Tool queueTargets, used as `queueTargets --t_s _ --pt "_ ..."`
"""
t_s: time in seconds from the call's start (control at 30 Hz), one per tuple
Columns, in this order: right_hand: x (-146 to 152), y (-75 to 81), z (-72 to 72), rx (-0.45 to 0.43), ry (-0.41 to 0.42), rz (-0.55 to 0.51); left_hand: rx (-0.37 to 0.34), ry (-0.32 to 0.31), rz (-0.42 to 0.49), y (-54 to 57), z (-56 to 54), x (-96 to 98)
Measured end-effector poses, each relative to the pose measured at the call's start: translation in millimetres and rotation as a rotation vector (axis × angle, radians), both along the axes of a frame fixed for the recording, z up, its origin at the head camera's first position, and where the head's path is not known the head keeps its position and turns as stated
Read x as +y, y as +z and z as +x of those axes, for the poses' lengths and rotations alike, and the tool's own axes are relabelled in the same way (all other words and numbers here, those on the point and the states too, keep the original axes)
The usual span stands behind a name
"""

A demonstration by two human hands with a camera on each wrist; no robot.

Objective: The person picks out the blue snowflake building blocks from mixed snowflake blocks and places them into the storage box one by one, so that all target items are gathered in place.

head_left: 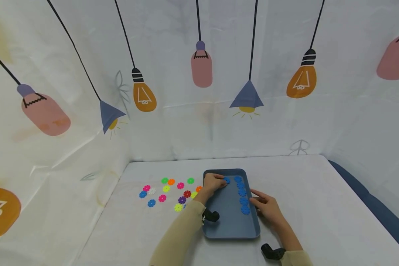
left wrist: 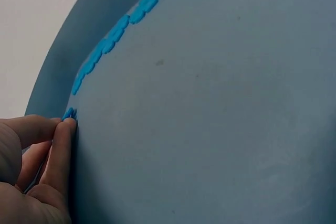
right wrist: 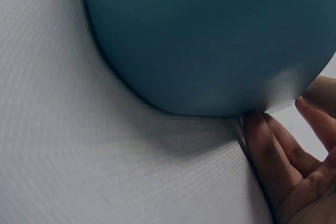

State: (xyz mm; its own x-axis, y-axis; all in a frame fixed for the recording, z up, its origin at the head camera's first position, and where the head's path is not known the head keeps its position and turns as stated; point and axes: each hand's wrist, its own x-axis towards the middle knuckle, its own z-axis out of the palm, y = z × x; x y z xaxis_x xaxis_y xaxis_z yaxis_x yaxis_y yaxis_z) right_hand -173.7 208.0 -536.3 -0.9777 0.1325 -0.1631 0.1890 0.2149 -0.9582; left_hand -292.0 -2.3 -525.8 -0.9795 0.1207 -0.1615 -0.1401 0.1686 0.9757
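A blue-grey tray [head_left: 231, 227] lies on the table. Inside it, a column of several blue notched plastic discs [head_left: 242, 192] runs along the right side. My left hand [head_left: 213, 183] reaches over the tray's far end and pinches another blue disc [left wrist: 69, 114] between thumb and fingertips, close by the wall. In the left wrist view a small gap separates this disc from the row. Against the tray's right outer wall rest the fingertips of my right hand [head_left: 267, 207], its fingers loosely extended. The right wrist view shows those fingertips [right wrist: 255, 121] at the tray's edge.
Left of the tray, loose notched discs in pink [head_left: 162, 198], green [head_left: 165, 180], orange [head_left: 171, 181], yellow [head_left: 178, 207], purple [head_left: 182, 200] and blue [head_left: 151, 203] are scattered on the white tabletop [head_left: 126, 221]. A lamp-patterned cloth [head_left: 176, 129] hangs behind the table.
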Motion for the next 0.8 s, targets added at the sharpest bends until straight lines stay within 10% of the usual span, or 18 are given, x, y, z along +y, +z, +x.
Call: queueTargets --t_s 0.8 --pt "0.5 -1.3 2.7 0.025 0.001 -0.021 0.128 0.012 -0.206 -3.3 -5.2 2.7"
